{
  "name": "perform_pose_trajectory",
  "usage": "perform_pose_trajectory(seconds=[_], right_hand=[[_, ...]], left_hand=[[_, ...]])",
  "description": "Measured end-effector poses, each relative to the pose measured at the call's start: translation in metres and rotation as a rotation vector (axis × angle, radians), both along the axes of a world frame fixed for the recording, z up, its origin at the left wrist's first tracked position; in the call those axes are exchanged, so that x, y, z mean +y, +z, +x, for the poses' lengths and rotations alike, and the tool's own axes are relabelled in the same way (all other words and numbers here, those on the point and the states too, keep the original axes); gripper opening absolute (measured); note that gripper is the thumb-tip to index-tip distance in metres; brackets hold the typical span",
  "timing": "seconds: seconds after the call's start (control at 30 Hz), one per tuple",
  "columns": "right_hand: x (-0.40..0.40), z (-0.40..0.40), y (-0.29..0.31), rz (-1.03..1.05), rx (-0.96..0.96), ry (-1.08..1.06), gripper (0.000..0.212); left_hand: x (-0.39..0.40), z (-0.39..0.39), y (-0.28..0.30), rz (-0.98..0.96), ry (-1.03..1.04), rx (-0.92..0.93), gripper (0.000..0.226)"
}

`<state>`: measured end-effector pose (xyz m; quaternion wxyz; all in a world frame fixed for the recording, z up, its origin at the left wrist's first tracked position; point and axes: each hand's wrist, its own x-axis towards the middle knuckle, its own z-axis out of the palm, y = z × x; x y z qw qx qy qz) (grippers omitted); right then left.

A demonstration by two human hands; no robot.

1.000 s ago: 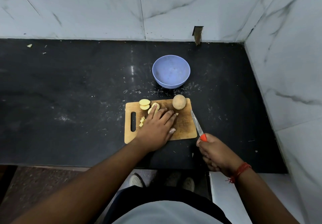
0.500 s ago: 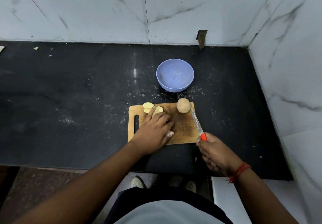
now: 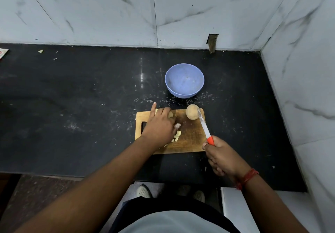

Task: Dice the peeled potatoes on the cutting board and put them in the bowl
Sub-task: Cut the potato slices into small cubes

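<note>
So far I judge the job barely half begun: a few small dice (image 3: pixel 176 136) lie on the cutting board (image 3: pixel 190 138), and one whole peeled potato (image 3: pixel 192 112) sits uncut at its far right corner. My left grip (image 3: pixel 159 124) curls over potato slices (image 3: pixel 170 114) at the board's far edge, forefinger pointing out past them. My right grip (image 3: pixel 220 155) is wrapped round the orange-handled knife (image 3: pixel 204 124), whose tip lies beside the whole potato. The blue bowl (image 3: pixel 184 80) stands on the desk (image 3: pixel 81 106) just beyond the board, holding no potato yet.
</note>
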<state>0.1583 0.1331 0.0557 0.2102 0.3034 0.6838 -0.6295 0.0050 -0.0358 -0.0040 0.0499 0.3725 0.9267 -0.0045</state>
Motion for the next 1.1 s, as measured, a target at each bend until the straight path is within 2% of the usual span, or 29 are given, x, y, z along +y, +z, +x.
perform_pose_trajectory(seconds=[0.17,0.47,0.53,0.63,0.77,0.87,1.1], right_hand=[[0.003,0.001,0.0,0.011,0.002,-0.023,0.022],[0.008,0.001,-0.001,0.002,-0.011,-0.024,0.02],[0.007,0.0,-0.002,-0.003,-0.009,-0.025,0.019],[0.006,0.0,-0.001,0.001,-0.003,-0.016,0.018],[0.005,-0.002,-0.001,0.016,0.007,-0.009,0.019],[0.001,-0.005,-0.001,0.033,0.012,0.006,0.021],[-0.007,-0.012,-0.001,0.102,0.019,0.074,0.02]], left_hand=[[0.002,0.008,0.002,0.127,-0.081,-0.121,0.054],[0.008,0.027,-0.001,0.389,-0.047,-0.434,0.049],[0.009,0.027,-0.007,0.309,-0.056,-0.321,0.055],[0.0,0.026,-0.008,0.241,-0.108,-0.101,0.049],[-0.018,0.036,-0.017,0.21,-0.362,0.03,0.046],[-0.028,0.039,-0.026,0.139,-0.419,0.071,0.047],[-0.042,0.035,-0.03,0.172,-0.375,0.136,0.046]])
